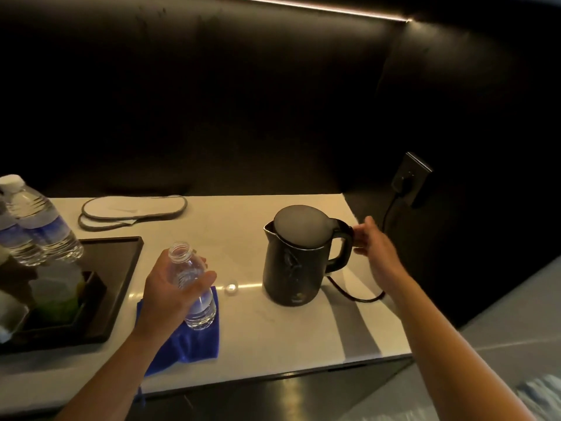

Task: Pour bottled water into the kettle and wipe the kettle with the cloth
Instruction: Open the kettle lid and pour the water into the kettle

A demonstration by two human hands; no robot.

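A black kettle (pixel 296 268) with a grey lid stands closed on the white counter (pixel 243 232), handle toward the right. My right hand (pixel 375 244) is beside the handle's top, fingers spread and touching or nearly touching it. My left hand (pixel 170 290) grips an uncapped clear water bottle (pixel 194 287), held upright just above a blue cloth (pixel 194 341) lying on the counter. The bottle's small cap (pixel 231 288) rests on the counter between the bottle and the kettle.
A black tray (pixel 121 268) at the left carries two sealed water bottles (pixel 39 226) and a green packet (pixel 57 296). Flat slippers (pixel 133 211) lie at the back. The kettle's cord (pixel 358 294) runs to a wall socket (pixel 409 180) at the right. The counter's front edge (pixel 273 375) is near.
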